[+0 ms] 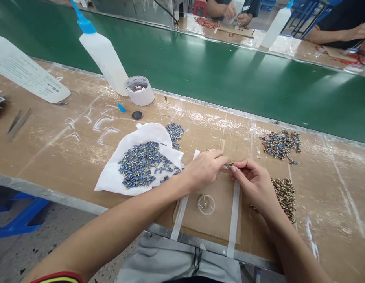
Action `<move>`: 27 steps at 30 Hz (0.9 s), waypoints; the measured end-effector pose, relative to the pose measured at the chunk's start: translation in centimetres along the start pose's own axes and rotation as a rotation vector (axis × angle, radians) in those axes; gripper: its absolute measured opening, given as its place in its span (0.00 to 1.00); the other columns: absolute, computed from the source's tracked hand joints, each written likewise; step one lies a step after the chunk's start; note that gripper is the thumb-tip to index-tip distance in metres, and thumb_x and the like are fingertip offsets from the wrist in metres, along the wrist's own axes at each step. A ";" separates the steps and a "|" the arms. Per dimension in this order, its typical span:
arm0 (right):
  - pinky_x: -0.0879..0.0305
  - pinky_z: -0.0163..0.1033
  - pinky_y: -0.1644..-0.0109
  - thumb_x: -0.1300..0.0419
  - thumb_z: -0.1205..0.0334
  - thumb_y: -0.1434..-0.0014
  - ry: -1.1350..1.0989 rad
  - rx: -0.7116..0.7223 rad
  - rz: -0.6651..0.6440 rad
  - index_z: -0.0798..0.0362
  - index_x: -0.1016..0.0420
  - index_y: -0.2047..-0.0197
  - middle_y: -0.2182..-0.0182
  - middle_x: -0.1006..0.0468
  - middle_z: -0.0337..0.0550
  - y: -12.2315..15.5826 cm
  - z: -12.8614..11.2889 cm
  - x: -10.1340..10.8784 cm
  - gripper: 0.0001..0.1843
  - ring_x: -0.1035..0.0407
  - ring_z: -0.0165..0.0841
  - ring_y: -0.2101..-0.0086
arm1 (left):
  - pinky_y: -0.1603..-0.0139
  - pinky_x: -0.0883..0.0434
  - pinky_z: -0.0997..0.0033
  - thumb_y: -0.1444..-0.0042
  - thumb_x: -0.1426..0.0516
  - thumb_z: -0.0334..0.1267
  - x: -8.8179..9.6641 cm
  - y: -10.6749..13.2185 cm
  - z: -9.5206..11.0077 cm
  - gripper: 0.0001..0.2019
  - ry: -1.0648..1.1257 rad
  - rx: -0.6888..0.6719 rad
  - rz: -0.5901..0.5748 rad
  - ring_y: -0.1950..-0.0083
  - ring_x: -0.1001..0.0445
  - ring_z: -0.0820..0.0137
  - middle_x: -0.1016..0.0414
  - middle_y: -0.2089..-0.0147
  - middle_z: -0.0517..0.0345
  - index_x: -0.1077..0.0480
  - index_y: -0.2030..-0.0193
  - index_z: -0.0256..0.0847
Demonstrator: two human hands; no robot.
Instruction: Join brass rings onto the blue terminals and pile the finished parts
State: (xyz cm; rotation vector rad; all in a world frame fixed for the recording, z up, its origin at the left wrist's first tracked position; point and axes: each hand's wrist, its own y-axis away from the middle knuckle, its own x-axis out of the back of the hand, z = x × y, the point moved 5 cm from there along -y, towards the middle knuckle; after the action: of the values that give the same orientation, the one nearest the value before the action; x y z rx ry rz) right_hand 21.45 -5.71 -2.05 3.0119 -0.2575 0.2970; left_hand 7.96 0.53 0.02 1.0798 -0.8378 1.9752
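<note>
Head view: left hand (204,169) and right hand (253,182) meet, fingers narrow, pinching a tiny part (229,165) between the fingertips. It looks light, stiff and easily dropped, so it is best gripped by its ends. The blue pile (139,165) lies left of the fingers.

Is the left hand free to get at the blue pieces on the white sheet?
Probably yes: the blue pieces lie right beside the left hand, nothing between, but it is pinching a small part with the right hand.

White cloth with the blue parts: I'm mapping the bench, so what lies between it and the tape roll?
In the head view, a small black disc lies between the white cloth and the tape roll; a blue cap lies beside it.
</note>
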 end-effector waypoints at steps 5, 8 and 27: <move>0.36 0.34 0.67 0.36 0.56 0.40 -0.012 -0.023 -0.025 0.52 0.26 0.64 0.71 0.26 0.39 -0.1 0.2 -0.2 0.09 0.33 0.29 0.71 | 0.59 0.35 0.69 0.34 0.49 0.32 0.0 0.1 -0.2 0.08 -0.012 0.022 0.016 0.59 0.31 0.66 0.29 0.62 0.54 0.30 0.63 0.36; 0.36 0.34 0.68 0.37 0.55 0.40 -0.009 -0.014 -0.044 0.52 0.27 0.64 0.72 0.27 0.39 -0.1 0.0 -0.2 0.09 0.34 0.29 0.72 | 0.61 0.36 0.68 0.34 0.48 0.34 0.2 0.1 -0.3 0.09 -0.060 0.018 0.030 0.59 0.31 0.66 0.29 0.62 0.54 0.30 0.65 0.37; 0.41 0.36 0.69 0.44 0.61 0.36 0.288 0.132 -0.154 0.51 0.32 0.68 0.74 0.32 0.39 0.1 0.4 -0.6 0.08 0.37 0.32 0.73 | 0.65 0.38 0.69 0.41 0.44 0.29 -0.8 0.0 -0.2 0.05 0.103 0.027 -0.102 0.62 0.29 0.66 0.26 0.65 0.54 0.28 0.67 0.36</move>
State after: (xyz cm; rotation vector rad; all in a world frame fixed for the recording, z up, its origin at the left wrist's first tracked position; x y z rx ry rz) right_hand 20.90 -5.78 -2.60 3.0389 0.0202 0.7495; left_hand 8.17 0.50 -0.74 1.0069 -0.6901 1.9435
